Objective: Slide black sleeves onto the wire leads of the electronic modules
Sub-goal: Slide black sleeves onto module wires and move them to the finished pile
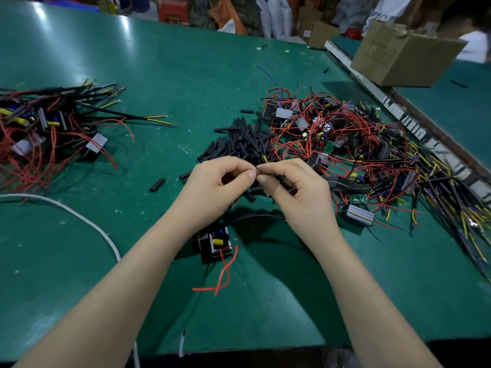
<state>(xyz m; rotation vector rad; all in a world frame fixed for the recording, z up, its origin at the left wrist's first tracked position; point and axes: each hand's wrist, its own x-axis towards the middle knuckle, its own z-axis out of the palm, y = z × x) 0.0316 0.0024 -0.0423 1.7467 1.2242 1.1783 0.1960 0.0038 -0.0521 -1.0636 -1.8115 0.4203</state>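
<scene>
My left hand (220, 183) and my right hand (295, 187) meet fingertip to fingertip over the near edge of a heap of black sleeves (244, 140). The left thumb and forefinger pinch a thin wire lead. The right fingers hold a black sleeve, and a yellow wire tip (265, 158) sticks up just past them. An electronic module (215, 244) with a yellow part lies on the green table (172, 75) below my left wrist, its red leads (224, 274) trailing toward me.
A tangle of modules with red and yellow wires (358, 144) lies at the right. Another pile of modules with sleeved leads (47, 123) lies at the left. A cardboard box (403, 55) stands at the far right. A white cable (79, 216) curves across the near left.
</scene>
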